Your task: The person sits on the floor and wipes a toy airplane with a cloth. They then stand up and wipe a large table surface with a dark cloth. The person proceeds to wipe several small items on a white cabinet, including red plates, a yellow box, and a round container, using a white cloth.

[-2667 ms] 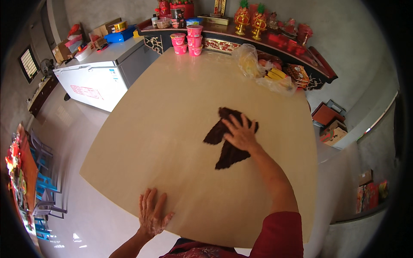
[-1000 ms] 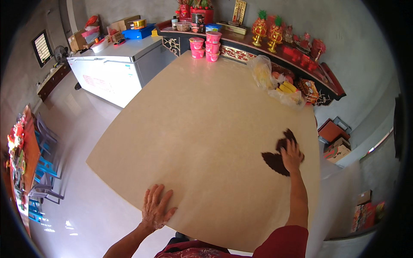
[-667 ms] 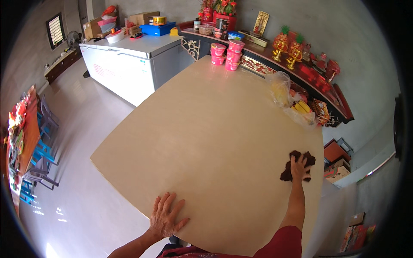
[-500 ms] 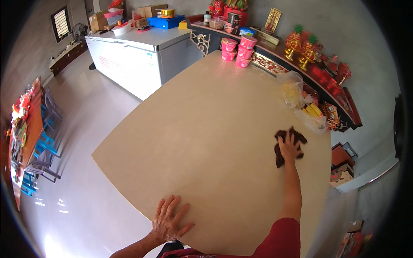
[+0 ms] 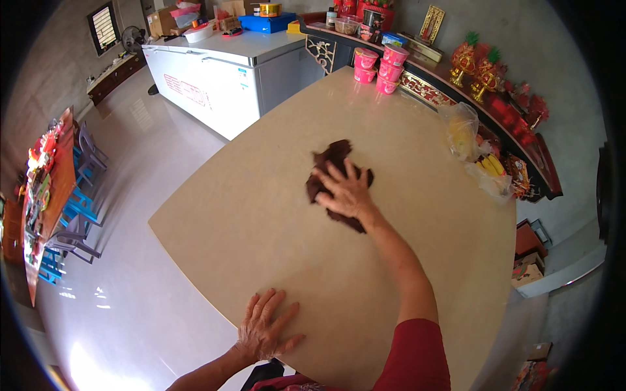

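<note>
- Grey-walled room, seen through a fisheye lens that bends straight edges; a pale tan tabletop [image 5: 274, 202] fills the middle, with a white chest freezer [image 5: 208, 88] beyond it to the left and a dark red, gilt-trimmed altar shelf [image 5: 450, 73] along its far right side.
- Far part of the tabletop: stacked pink lidded tubs [image 5: 391, 65] stand near the shelf; farther right, bananas [image 5: 491, 165] lie beside a clear plastic bag [image 5: 460, 133].
- Dark brown cloth [image 5: 336, 154], rumpled, with ragged flaps; it lies on the tabletop beyond the middle, well apart from tubs and bananas; its longer axis runs roughly from the far side toward the person, the near flap leaning right.
- Right hand [image 5: 347, 194], back uppermost; fingers spread wide and laid over the cloth, pressing rather than visibly gripping it; whether any fold is pinched under the palm cannot be told.
- Key relation: the cloth lies directly beneath the right fingers and juts out past their tips, chiefly to the far side and the left; the right hand is plainly the nearer.
- Left hand [image 5: 264, 332], at the near left edge of the tabletop; fingers parted, nothing visibly held; well apart from the cloth.
</note>
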Demonstrator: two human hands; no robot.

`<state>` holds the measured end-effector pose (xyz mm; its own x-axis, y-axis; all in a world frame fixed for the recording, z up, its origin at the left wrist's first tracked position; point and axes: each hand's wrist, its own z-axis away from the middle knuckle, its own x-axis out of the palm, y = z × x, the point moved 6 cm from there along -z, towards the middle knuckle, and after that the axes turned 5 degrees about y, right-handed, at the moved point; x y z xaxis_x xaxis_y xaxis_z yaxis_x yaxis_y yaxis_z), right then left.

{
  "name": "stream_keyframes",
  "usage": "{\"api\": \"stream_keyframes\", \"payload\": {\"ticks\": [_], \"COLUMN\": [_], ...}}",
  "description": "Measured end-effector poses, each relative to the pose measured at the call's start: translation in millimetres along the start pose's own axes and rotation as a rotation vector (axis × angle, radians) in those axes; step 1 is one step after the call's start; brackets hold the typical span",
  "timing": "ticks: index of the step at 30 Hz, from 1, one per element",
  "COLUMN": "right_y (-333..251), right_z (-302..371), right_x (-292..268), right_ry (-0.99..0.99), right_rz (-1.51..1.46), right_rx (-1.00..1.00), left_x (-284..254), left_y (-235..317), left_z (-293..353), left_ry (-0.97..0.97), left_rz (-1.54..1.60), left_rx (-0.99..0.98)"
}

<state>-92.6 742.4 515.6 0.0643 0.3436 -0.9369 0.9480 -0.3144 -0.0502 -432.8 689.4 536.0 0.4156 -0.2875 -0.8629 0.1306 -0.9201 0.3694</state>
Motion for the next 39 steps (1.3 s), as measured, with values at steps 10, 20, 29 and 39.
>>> {"api": "stream_keyframes", "payload": {"ticks": [10,20,29,39], "right_y": [-181.3,-134.7,-23.7,-23.8], "right_z": [194.3,206.2,7.9,-118.3], "right_x": [-100.5,-103.4,-6.9,46.3], "right_ry": [-0.224,-0.237,-0.164,-0.115], "right_rz": [-0.289,-0.203,0.010,0.097], "right_rx": [-0.439,-0.416,-0.024,0.166], "left_x": [3.2,7.5,0.6,-1.5], "left_y": [-3.3,1.8,-2.0,-3.2], "left_z": [13.7,10.7,9.9,12.2], "left_ry": [-0.010,-0.129,-0.012,0.067], "left_rz": [0.090,0.049,0.046,0.014], "left_rx": [-0.007,-0.008,-0.007,-0.013]}}
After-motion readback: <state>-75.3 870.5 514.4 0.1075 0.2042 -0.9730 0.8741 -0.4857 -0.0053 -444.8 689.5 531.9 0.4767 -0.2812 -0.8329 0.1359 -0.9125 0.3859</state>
